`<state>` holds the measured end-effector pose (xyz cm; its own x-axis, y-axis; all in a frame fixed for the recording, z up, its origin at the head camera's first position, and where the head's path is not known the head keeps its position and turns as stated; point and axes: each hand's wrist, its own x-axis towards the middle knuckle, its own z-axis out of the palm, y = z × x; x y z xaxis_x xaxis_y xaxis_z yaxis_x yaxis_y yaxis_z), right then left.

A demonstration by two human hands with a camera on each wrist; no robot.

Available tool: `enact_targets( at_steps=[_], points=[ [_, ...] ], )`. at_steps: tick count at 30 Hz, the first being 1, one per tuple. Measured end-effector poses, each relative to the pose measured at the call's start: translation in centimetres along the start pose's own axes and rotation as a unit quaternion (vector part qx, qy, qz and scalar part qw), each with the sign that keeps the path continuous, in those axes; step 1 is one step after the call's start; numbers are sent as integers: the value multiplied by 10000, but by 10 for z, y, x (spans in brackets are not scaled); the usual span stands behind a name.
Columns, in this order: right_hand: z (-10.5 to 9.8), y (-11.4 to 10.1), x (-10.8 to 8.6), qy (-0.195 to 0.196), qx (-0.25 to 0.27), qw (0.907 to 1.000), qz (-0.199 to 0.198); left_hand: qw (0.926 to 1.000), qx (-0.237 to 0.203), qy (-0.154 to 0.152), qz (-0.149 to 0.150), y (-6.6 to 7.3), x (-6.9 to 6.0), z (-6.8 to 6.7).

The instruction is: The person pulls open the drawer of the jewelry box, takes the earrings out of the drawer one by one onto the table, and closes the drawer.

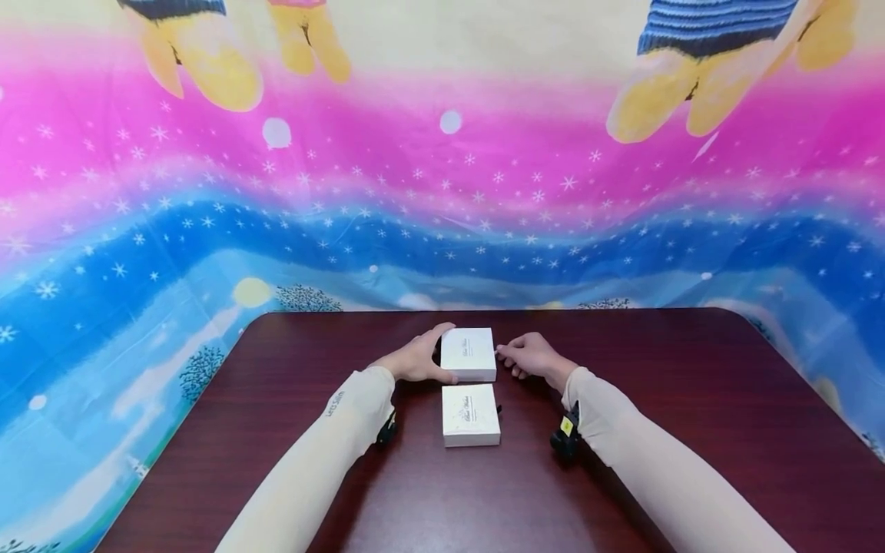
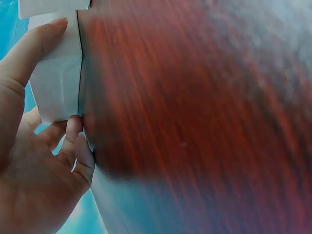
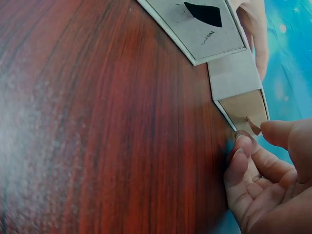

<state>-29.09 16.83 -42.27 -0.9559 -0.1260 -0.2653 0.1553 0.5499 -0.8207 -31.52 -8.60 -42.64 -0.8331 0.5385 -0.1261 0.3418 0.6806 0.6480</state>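
Two white boxes with small dark print on their lids lie in line on the table. My left hand [image 1: 415,359] holds the far box [image 1: 469,352] from its left side, thumb on the near face and fingers round the back. In the right wrist view, that box's right end is tan and carries a small tan ribbon tab [image 3: 253,125]. My right hand [image 1: 534,358] pinches at this tab with thumb and fingertips. Closer to me sits the near box [image 1: 470,408], untouched, with a black ribbon tab [image 3: 204,13] on its right end.
The dark red-brown wooden table [image 1: 276,461] has rounded far corners. Behind it hangs a pink and blue cloth backdrop [image 1: 387,169] with snowflakes. A black wrist camera [image 1: 567,435] is strapped below the right sleeve.
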Motion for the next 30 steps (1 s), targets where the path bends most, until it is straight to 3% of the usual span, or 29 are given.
enact_targets(
  at_steps=[8,30],
  points=[
    [5,-1,0,136,-82,9999,23,9998,-152,-7,104,-3,0,0],
    [6,-4,-2,276,6,9996,-107,9999,39,30,-152,-1,1,2]
  ],
)
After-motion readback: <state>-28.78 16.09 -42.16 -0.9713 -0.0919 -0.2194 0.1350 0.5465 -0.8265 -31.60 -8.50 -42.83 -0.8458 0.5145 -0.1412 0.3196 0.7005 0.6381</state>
